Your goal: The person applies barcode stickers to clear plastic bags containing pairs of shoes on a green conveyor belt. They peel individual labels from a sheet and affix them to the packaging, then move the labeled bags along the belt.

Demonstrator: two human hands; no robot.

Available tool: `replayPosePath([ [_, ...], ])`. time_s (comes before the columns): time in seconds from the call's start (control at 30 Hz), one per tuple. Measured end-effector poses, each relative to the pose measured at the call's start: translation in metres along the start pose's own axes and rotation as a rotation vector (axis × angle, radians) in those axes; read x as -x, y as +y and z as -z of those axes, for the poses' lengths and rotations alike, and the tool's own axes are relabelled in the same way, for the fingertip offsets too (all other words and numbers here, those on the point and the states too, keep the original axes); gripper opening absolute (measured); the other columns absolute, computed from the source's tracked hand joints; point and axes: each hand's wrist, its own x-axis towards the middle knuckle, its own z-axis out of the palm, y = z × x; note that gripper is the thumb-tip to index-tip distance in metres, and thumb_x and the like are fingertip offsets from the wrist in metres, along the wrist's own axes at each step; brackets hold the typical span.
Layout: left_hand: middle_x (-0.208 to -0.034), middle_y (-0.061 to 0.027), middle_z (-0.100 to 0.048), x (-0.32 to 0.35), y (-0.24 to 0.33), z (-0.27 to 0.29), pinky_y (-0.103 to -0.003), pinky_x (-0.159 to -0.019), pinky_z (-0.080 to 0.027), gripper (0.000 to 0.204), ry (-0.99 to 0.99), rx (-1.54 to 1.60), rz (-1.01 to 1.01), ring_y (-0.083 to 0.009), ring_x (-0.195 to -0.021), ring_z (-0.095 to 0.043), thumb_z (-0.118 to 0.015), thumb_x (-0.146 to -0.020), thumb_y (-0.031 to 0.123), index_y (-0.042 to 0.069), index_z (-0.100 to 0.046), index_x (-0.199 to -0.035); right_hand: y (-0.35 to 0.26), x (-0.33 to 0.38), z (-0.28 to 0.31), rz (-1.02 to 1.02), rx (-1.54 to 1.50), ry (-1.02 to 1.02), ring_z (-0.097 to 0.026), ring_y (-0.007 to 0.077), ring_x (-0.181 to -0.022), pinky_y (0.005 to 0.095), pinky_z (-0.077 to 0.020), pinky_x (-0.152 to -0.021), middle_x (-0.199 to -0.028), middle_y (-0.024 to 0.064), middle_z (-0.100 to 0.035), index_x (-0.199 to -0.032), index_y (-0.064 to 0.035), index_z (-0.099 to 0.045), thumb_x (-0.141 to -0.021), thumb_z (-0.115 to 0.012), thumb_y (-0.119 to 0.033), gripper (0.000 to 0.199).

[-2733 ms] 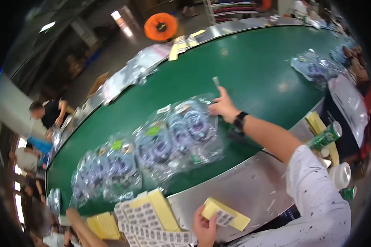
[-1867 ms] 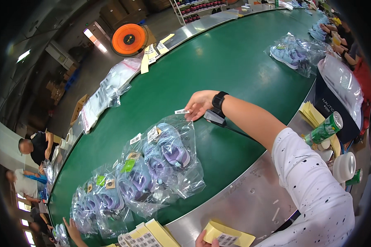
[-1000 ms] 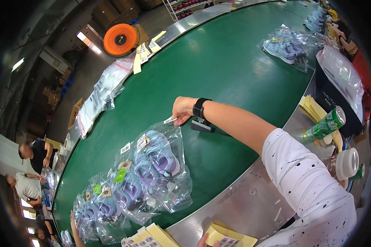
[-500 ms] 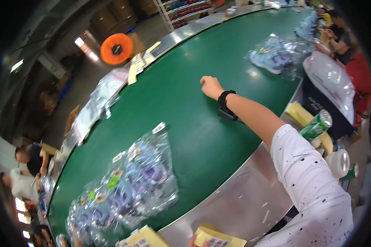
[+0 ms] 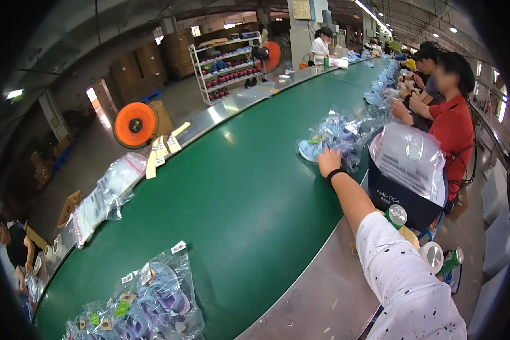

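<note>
A row of bagged shoes (image 5: 153,300) lies on the long belt (image 5: 221,209), at the near left. Another bunch of bagged shoes (image 5: 348,130) lies farther up, with the worker's right hand (image 5: 330,161) at its near side. Just right of that bunch is a box (image 5: 402,199) with plastic bags (image 5: 411,158) in it. Across the belt, a fan (image 5: 135,124) stands behind paper strips (image 5: 164,148).

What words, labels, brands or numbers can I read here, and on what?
I won't copy wording, but print stands here:
Dark blue box: pale lettering, readable.
White barcode stickers on the near shoe bags: too small.
Yellow label strips: too small.
Clear bags in the box: blurred.
Bagged shoes at the right hand: any print too small.
</note>
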Motion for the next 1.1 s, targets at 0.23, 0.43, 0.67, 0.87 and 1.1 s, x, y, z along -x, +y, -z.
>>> replayPosePath([
  [0.23, -0.111, -0.0174, -0.056, 0.004, 0.018, 0.001, -0.031, -0.084, -0.047, 0.046, -0.104, 0.046, -0.063, -0.0227, -0.099, -0.057, -0.058, -0.086, 0.003, -0.002, -0.039, -0.128, -0.100, 0.048, 0.085, 0.323, -0.579, -0.230, -0.064, 0.0351, -0.077, 0.0425, -0.0508, -0.066, -0.079, 0.0176, -0.065, -0.077, -0.0040, -0.066, -0.067, -0.055, -0.008, 0.015],
  [0.43, -0.109, -0.0149, -0.056, 0.004, 0.007, 0.003, -0.029, -0.081, -0.047, 0.041, -0.064, 0.239, -0.218, -0.0210, -0.092, -0.057, -0.056, -0.088, 0.006, -0.002, -0.041, -0.125, -0.157, 0.222, 0.235, 0.620, -1.994, -0.771, -0.058, 0.0148, -0.082, 0.0279, -0.0467, -0.076, -0.088, 0.0062, -0.063, -0.100, -0.0017, -0.060, -0.083, -0.058, -0.015, 0.021],
  [0.67, -0.100, -0.0114, -0.058, 0.025, 0.020, 0.011, -0.027, -0.075, -0.047, 0.025, -0.122, 0.254, -0.158, -0.0163, -0.085, -0.056, -0.054, -0.090, 0.009, -0.004, -0.053, -0.111, -0.106, 0.376, 0.285, 1.145, -1.709, -0.869, -0.057, 0.0219, -0.072, 0.0322, -0.0443, -0.067, -0.077, 0.0111, -0.057, -0.093, 0.0000, -0.058, -0.084, -0.055, -0.016, 0.018],
  [0.87, -0.096, -0.0098, -0.061, 0.025, 0.019, 0.005, -0.025, -0.076, -0.046, 0.019, -0.189, 0.134, -0.226, -0.0137, -0.086, -0.057, -0.053, -0.089, 0.005, -0.006, -0.057, -0.104, -0.093, 0.403, 0.256, 0.929, -1.676, -0.871, -0.058, 0.0232, -0.076, 0.0309, -0.0456, -0.068, -0.086, 0.0091, -0.059, -0.094, 0.0005, -0.061, -0.085, -0.059, -0.014, 0.017],
  [1.1, -0.095, -0.0080, -0.062, 0.025, 0.023, 0.009, -0.024, -0.075, -0.045, 0.014, -0.197, -0.101, -0.507, -0.0133, -0.084, -0.057, -0.056, -0.087, 0.002, -0.004, -0.061, -0.098, -0.093, 0.394, 0.258, 0.799, -1.838, -1.146, -0.056, 0.0167, -0.074, 0.0277, -0.0454, -0.068, -0.088, 0.0058, -0.055, -0.087, 0.0002, -0.062, -0.083, -0.062, -0.013, 0.014],
])
